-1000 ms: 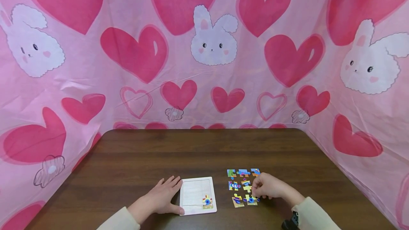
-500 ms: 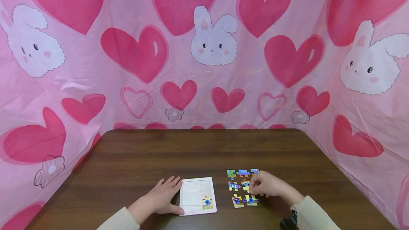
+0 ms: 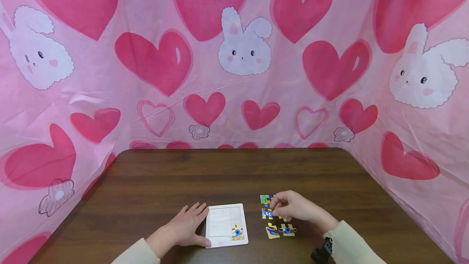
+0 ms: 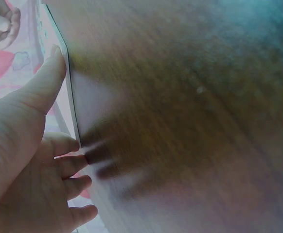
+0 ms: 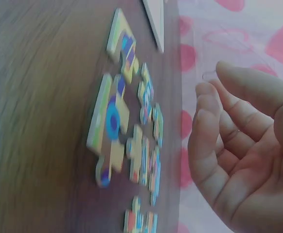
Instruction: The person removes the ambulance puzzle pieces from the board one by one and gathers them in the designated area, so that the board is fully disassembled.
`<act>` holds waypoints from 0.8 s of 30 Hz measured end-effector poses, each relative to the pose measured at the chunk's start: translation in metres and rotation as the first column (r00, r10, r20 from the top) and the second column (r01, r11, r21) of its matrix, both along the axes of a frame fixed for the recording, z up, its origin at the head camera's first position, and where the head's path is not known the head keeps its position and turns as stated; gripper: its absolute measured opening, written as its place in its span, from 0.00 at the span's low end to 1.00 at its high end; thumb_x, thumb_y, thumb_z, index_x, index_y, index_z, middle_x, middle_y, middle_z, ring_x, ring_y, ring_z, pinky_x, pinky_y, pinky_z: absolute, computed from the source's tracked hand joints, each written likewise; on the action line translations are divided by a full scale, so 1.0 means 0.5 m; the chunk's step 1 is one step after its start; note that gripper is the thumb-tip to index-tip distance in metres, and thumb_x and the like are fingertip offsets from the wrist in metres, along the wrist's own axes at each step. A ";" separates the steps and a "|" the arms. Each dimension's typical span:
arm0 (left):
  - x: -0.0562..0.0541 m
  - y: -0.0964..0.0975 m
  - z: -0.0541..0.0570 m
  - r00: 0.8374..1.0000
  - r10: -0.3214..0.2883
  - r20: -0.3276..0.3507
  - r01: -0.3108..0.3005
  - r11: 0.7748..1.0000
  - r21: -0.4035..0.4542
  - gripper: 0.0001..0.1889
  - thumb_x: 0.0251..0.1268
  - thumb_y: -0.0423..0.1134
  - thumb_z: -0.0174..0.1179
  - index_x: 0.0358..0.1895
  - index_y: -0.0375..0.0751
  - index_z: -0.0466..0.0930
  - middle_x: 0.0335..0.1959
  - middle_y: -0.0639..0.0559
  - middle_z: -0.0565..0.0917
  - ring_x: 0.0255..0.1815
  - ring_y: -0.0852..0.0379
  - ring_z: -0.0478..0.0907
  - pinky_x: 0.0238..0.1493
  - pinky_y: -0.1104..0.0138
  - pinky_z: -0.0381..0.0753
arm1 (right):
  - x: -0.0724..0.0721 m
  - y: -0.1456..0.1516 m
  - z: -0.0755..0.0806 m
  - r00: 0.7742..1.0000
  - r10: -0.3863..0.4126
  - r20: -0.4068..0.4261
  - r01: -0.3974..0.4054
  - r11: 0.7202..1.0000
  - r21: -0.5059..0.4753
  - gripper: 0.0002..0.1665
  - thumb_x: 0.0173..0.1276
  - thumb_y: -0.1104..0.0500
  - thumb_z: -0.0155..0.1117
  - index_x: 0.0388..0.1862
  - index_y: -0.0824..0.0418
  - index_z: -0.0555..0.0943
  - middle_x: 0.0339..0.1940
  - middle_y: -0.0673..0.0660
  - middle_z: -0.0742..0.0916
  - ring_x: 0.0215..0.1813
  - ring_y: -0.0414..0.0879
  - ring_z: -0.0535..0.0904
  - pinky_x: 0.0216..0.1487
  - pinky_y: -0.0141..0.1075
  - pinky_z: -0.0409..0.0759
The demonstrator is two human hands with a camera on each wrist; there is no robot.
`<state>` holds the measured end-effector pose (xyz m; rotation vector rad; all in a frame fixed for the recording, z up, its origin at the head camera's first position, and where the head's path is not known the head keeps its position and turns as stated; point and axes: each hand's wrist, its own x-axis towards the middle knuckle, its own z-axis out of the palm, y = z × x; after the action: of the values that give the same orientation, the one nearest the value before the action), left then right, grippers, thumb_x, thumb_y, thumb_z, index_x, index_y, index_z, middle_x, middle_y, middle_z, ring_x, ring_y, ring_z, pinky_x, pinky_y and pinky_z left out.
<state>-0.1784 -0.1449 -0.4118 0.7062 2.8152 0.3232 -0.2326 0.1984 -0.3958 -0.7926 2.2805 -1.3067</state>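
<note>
A white puzzle tray [image 3: 226, 244] lies on the table with one jigsaw piece [image 3: 237, 232] in its near right corner. My left hand [image 3: 182, 228] rests at its left side, fingers spread, thumb on the near left corner; the left wrist view shows the thumb [image 4: 54, 73] on the rim. Above the loose jigsaw pieces hovers my right hand [image 3: 294, 207], its fingers loosely bent, and the right wrist view shows nothing between the fingertips [image 5: 207, 92]. A piece with a blue circle [image 3: 288, 230] and a bottom-left piece [image 3: 272, 231] lie below it. The hand hides part of the group.
Several pieces, among them a green-and-blue one [image 3: 265, 199] and one with white eyes [image 3: 267, 214], lie right of the tray. The brown wooden table [image 3: 234, 174] stretches back to a pink curtain [image 3: 209, 72] with hearts and rabbits.
My right hand has moved left and slightly away from me, from the right edge of the pieces to above their middle. The left hand and the tray have stayed put.
</note>
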 end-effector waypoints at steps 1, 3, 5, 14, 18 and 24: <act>0.000 0.000 0.000 1.000 0.001 -0.001 -0.001 1.000 -0.001 0.50 0.44 0.65 0.64 0.64 0.30 0.64 0.65 0.36 0.64 0.66 0.38 0.56 0.60 0.42 0.54 | 0.000 -0.005 0.000 1.000 0.004 0.007 -0.004 1.000 -0.012 0.07 0.62 0.66 0.61 0.36 0.71 0.77 0.24 0.54 0.80 0.21 0.42 0.70 0.19 0.32 0.72; 0.000 0.000 0.000 1.000 0.001 -0.002 -0.001 1.000 -0.001 0.50 0.44 0.65 0.64 0.64 0.30 0.64 0.65 0.36 0.64 0.66 0.38 0.57 0.60 0.42 0.54 | -0.001 -0.017 0.000 1.000 0.013 0.010 -0.013 1.000 -0.025 0.07 0.62 0.67 0.61 0.36 0.72 0.77 0.23 0.54 0.79 0.21 0.41 0.70 0.19 0.32 0.71; 0.000 0.000 -0.001 1.000 0.003 -0.002 -0.003 1.000 -0.001 0.50 0.43 0.65 0.64 0.64 0.30 0.64 0.65 0.36 0.64 0.66 0.38 0.57 0.60 0.42 0.54 | 0.000 -0.028 0.001 1.000 0.025 -0.003 -0.025 0.999 -0.026 0.07 0.62 0.66 0.61 0.36 0.71 0.77 0.24 0.54 0.80 0.22 0.41 0.71 0.19 0.32 0.72; 0.001 -0.001 -0.001 1.000 0.002 -0.004 -0.002 1.000 0.006 0.49 0.44 0.65 0.64 0.64 0.30 0.64 0.65 0.37 0.63 0.66 0.38 0.56 0.60 0.42 0.53 | 0.011 -0.089 0.000 0.998 0.058 0.009 -0.057 0.997 -0.049 0.09 0.59 0.68 0.63 0.37 0.73 0.76 0.22 0.52 0.79 0.22 0.42 0.72 0.20 0.32 0.73; 0.002 -0.001 0.001 1.000 -0.002 0.001 0.002 1.000 0.019 0.49 0.44 0.64 0.64 0.64 0.30 0.64 0.67 0.39 0.62 0.66 0.38 0.56 0.60 0.42 0.53 | 0.013 -0.113 -0.007 0.998 0.059 0.012 -0.059 0.998 -0.006 0.07 0.59 0.67 0.64 0.36 0.68 0.77 0.21 0.52 0.80 0.22 0.43 0.74 0.20 0.33 0.74; 0.002 0.000 0.001 1.000 0.000 0.010 -0.001 1.000 0.024 0.50 0.44 0.65 0.64 0.65 0.31 0.63 0.67 0.40 0.62 0.67 0.39 0.56 0.61 0.42 0.52 | 0.018 -0.144 -0.016 0.997 0.081 0.019 -0.081 0.997 0.013 0.05 0.60 0.67 0.64 0.35 0.66 0.78 0.21 0.52 0.80 0.21 0.44 0.74 0.19 0.33 0.74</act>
<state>-0.1775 -0.1451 -0.4114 0.7068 2.8065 0.3604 -0.2235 0.1266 -0.4038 -0.8549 2.2171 -1.2554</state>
